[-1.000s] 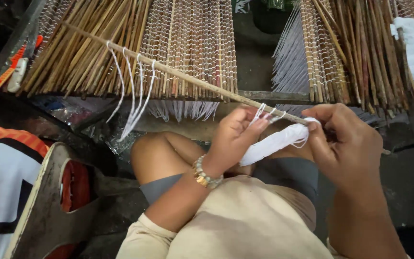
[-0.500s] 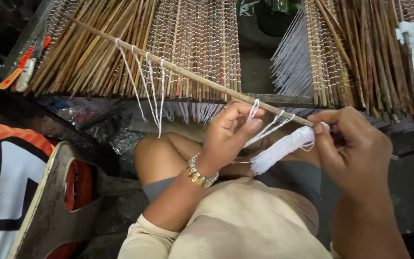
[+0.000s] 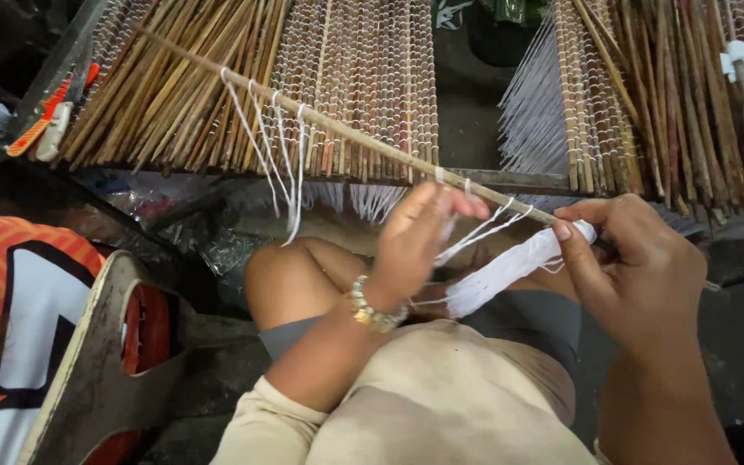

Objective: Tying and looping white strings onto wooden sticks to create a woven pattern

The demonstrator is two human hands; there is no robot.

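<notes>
A long thin bamboo stick [image 3: 346, 133] runs diagonally from upper left down to my right hand [image 3: 635, 263]. My right hand grips the stick's near end together with a bundle of white threads [image 3: 501, 271] that hangs toward my lap. My left hand [image 3: 419, 237] pinches a white thread [image 3: 480, 232] looped over the stick just left of the bundle. Several white thread loops [image 3: 277, 159] hang from the stick farther up.
A woven mat of bamboo sticks [image 3: 346, 77] lies ahead, a second one [image 3: 639, 86] at right with white warp threads [image 3: 531, 112]. An orange-handled tool [image 3: 40, 120] rests at far left. A wooden board [image 3: 88, 370] and orange-and-white cloth [image 3: 10, 293] sit at lower left.
My left hand has slid a little up the stick, pulling thread through its fingers. The hanging loops have swung right. My right hand holds its grip.
</notes>
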